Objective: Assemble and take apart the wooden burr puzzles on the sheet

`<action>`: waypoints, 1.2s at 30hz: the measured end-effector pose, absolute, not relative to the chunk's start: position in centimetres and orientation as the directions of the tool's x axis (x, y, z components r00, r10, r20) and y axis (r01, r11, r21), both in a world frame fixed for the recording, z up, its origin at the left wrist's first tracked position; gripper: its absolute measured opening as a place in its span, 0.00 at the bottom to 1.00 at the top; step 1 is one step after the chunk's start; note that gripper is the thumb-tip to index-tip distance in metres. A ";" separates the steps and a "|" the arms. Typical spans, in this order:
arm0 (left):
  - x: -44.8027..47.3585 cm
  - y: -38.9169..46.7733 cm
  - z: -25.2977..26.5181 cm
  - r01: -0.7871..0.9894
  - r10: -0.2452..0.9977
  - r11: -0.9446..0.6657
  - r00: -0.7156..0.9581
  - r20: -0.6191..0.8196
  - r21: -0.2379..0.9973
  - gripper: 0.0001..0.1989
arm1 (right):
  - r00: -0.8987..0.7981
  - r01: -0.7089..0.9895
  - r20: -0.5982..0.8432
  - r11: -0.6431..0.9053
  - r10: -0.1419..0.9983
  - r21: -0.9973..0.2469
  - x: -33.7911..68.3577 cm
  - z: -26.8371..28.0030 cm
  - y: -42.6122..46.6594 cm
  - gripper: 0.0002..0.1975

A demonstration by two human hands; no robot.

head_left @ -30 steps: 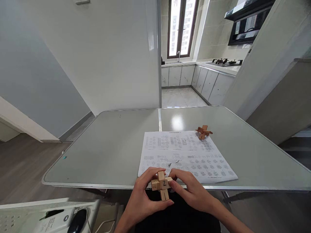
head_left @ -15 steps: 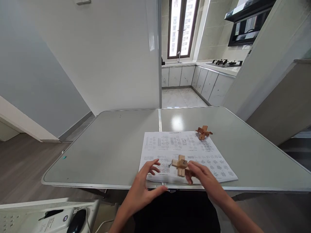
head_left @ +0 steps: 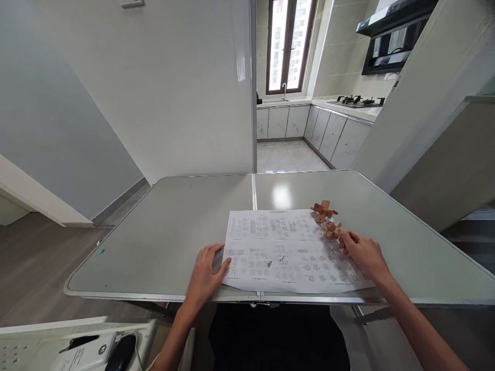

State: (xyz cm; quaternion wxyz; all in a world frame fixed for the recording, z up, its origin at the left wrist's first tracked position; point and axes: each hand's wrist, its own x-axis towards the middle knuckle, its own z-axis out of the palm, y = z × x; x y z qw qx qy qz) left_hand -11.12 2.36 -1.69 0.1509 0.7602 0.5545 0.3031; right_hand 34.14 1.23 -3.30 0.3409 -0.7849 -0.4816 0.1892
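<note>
I've got a grey-green two-panel table (head_left: 162,232) with rounded corners, metal trim (head_left: 154,297), metal seam (head_left: 254,193) down the middle, glare (head_left: 282,197) toward the back of the right panel. White printed sheet (head_left: 294,257) lies near the front edge, across the seam, mostly on the right panel: rows of small diagrams, text too small for me to read. Reddish-brown wooden burr puzzle (head_left: 322,210) sits at its far right corner. Pale wooden burr puzzle (head_left: 330,230) just nearer, pinched by the right hand (head_left: 363,252); can't tell if fully set down. Left hand (head_left: 204,275) at the sheet's left edge. Tiny teal bit (head_left: 101,251) near the table's left edge.
</note>
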 end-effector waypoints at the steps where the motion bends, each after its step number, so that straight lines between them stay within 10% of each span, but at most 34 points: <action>1: -11.1 2.4 -1.8 0.756 0.933 -0.343 0.206 0.295 0.558 0.17 | 0.473 0.626 0.023 -0.318 0.881 -0.712 34.4 -3.5 1.5 0.28; 36: -11.0 2.0 -1.9 0.770 0.913 -0.380 0.221 0.344 0.512 0.13 | 0.521 0.670 -0.006 -0.414 0.853 -0.616 33.5 -3.4 1.1 0.30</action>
